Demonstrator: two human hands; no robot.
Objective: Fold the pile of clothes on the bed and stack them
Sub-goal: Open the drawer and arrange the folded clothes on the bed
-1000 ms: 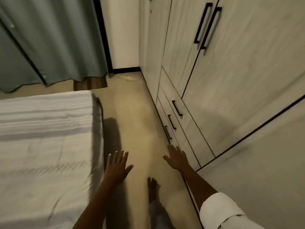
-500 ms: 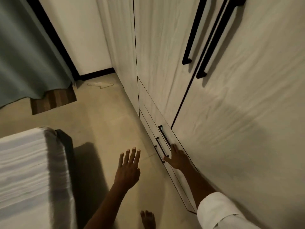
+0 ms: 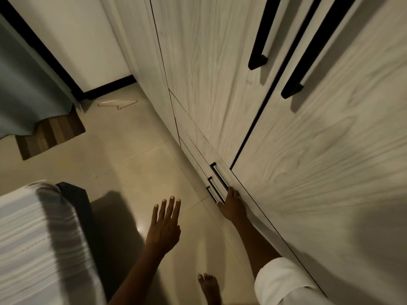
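The right hand (image 3: 232, 205) is touching the pale wood-grain drawer front (image 3: 222, 170), its fingers hidden; the left hand (image 3: 164, 227) is hovering over the beige tiled floor (image 3: 136, 164), fingers straight and slightly spread.

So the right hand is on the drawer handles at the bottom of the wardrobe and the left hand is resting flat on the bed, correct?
Not quite. The head view shows the left hand held in the air over the floor, fingers spread, clear of the bed. The right hand is at the drawer handles at the bottom of the wardrobe, as you said.
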